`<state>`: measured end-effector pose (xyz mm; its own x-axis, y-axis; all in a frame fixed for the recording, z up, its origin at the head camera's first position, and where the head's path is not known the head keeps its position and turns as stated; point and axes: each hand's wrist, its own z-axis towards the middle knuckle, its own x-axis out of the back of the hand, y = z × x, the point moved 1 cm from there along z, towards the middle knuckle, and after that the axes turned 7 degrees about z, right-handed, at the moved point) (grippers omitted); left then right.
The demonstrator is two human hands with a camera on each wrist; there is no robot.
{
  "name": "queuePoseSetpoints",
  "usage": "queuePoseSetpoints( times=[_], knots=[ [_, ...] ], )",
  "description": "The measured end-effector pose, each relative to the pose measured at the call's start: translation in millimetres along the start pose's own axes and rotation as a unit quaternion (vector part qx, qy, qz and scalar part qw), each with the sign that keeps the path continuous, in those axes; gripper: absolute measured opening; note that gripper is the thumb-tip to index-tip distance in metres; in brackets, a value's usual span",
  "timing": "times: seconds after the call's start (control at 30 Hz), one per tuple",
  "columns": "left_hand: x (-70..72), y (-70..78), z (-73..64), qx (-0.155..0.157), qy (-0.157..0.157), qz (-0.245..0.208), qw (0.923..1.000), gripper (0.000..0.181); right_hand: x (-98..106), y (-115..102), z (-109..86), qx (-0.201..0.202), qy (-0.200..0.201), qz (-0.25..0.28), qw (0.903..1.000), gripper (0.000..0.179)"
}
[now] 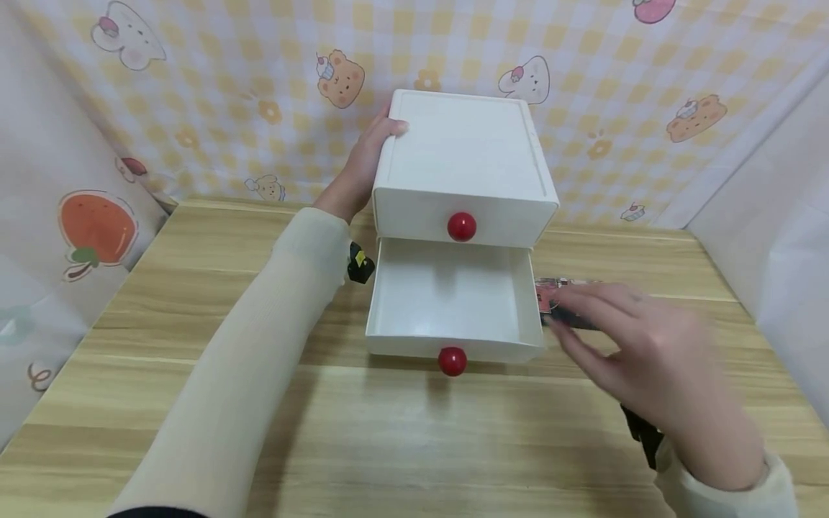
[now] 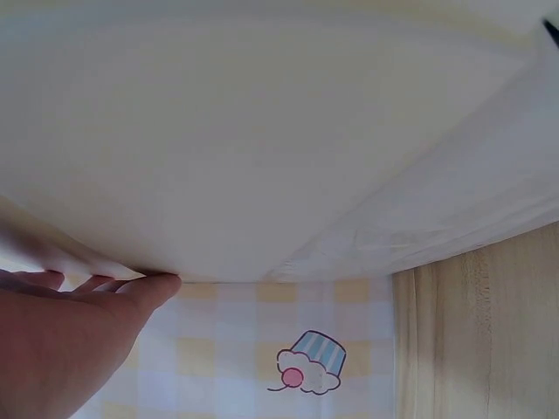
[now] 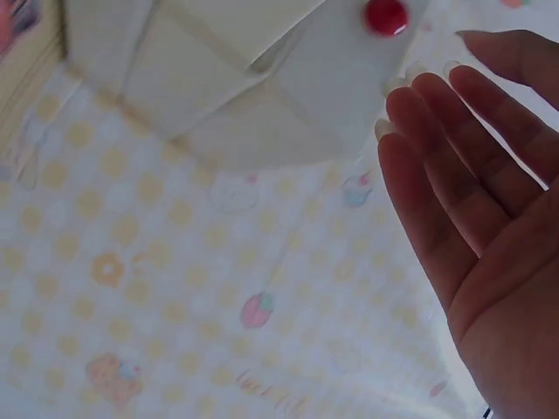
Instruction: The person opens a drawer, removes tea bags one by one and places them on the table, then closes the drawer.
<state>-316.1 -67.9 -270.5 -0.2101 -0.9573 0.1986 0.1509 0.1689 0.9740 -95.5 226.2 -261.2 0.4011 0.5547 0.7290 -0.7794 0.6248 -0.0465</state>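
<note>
A white two-drawer box (image 1: 466, 151) with red round knobs stands at the middle of the table; its lower drawer (image 1: 453, 295) is pulled out, bare inside. My left hand (image 1: 363, 165) rests against the box's upper left side, thumb on the top edge; in the left wrist view its fingertips (image 2: 162, 286) touch the white wall. Blurred in the head view, my right hand (image 1: 641, 345) hovers right of the drawer, partly covering a flat red-and-black printed item (image 1: 547, 295). In the right wrist view the right hand (image 3: 489, 209) has extended fingers and holds nothing.
The wood-grain table (image 1: 401, 439) runs under everything. A yellow-checked cloth (image 1: 220, 86) with cartoon prints hangs close behind the box. White cloths close off the left and right sides.
</note>
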Motion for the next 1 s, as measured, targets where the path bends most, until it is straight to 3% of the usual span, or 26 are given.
queuePoseSetpoints(
  times=[0.23, 0.5, 0.63, 0.73, 1.0],
  knots=[
    [0.0, -0.2, 0.5, 0.011, 0.004, 0.007, 0.9999, 0.069, -10, -32, 4.8, 0.057, -0.006, 0.039, 0.9976, 0.035],
    [0.6, -1.2, 0.6, 0.021, 0.003, 0.01, 0.9997, 0.069, -26, -63, 10.8, 0.075, -0.066, 0.062, 0.9931, 0.033],
    [1.2, -1.2, 0.9, 0.017, 0.003, 0.006, 0.9998, 0.069, -33, -71, 10.3, 0.075, -0.103, 0.046, 0.9907, 0.016],
    [1.2, -1.5, 0.7, 0.021, 0.002, 0.002, 0.9998, 0.068, -38, -75, 8.7, 0.08, -0.125, 0.025, 0.9885, 0.017],
    [0.2, -1.3, 0.6, 0.028, 0.0, 0.001, 0.9996, 0.067, -55, -80, 5.9, 0.127, -0.133, -0.043, 0.982, 0.024]
  ],
)
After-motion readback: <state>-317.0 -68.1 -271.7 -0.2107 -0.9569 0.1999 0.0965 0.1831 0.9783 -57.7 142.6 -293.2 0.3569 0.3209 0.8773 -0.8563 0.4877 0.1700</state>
